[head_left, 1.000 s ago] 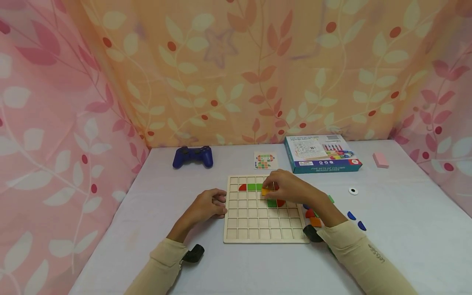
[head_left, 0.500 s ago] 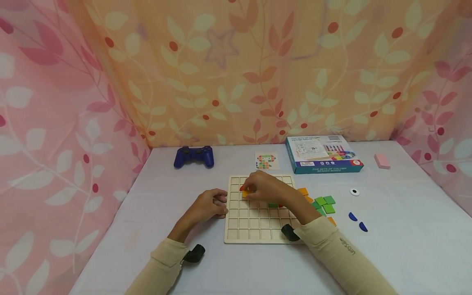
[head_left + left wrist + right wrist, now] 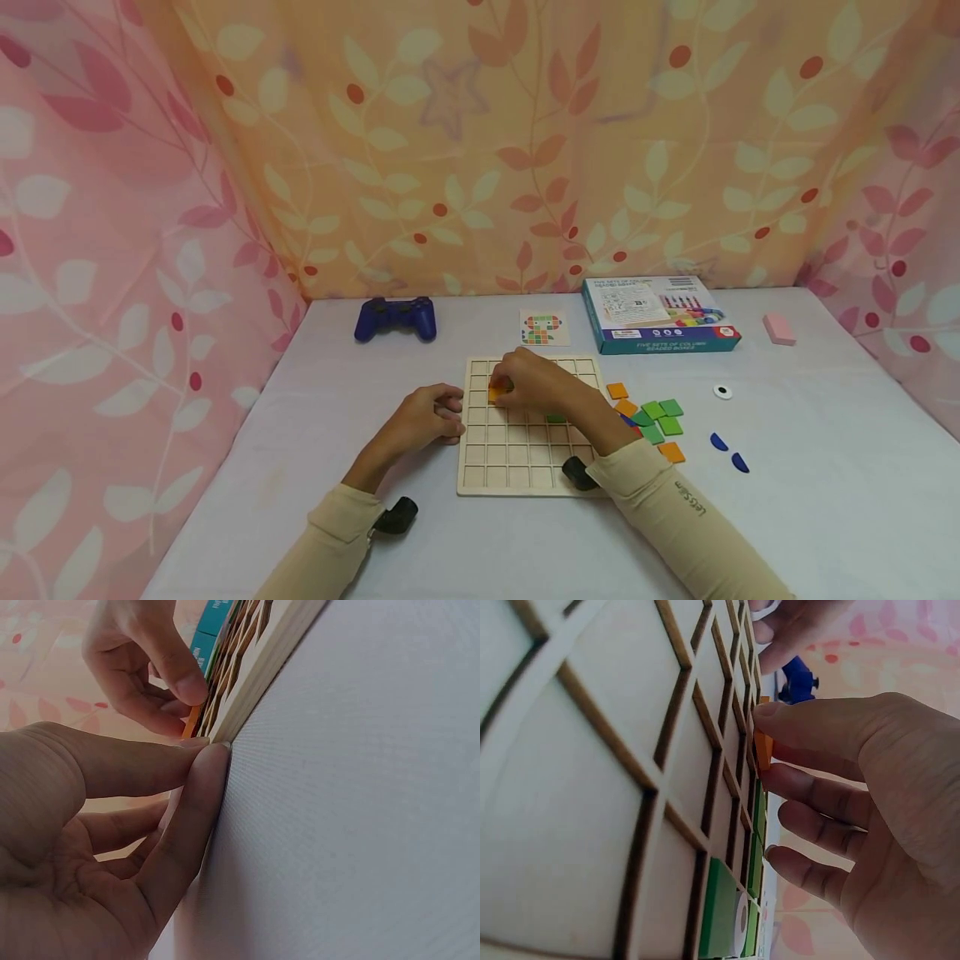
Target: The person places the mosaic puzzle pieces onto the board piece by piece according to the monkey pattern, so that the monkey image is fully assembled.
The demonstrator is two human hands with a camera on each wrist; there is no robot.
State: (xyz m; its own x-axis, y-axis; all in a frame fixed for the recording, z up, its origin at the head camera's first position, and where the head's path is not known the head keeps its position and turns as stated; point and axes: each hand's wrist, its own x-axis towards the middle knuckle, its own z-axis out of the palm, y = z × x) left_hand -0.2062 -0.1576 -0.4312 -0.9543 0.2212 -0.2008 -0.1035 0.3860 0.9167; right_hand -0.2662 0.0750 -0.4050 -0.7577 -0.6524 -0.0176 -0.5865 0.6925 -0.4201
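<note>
A wooden grid board (image 3: 517, 454) lies flat on the white table. My left hand (image 3: 420, 417) is at its left edge; in the left wrist view, thumb and a finger pinch that edge. Over the board's upper left cells, my right hand (image 3: 536, 379) holds an orange square tile (image 3: 495, 394) between thumb and fingers. The right wrist view has this orange tile (image 3: 762, 746) tilted against the grid. Below it there, a green tile (image 3: 718, 907) and a white round piece (image 3: 740, 922) sit in cells. My right hand hides much of the upper rows in the head view.
Right of the board lie loose green tiles (image 3: 652, 408), orange tiles (image 3: 671, 452), blue half-rounds (image 3: 740, 462) and a white disc with a black dot (image 3: 722, 392). Behind are a pattern card (image 3: 545, 328), a box (image 3: 660, 315), a blue game controller (image 3: 395, 319) and a pink block (image 3: 779, 328).
My right hand has carried the orange tile leftward across the board to the upper left cells, uncovering the loose tiles at the right. My left hand has stayed at the left edge.
</note>
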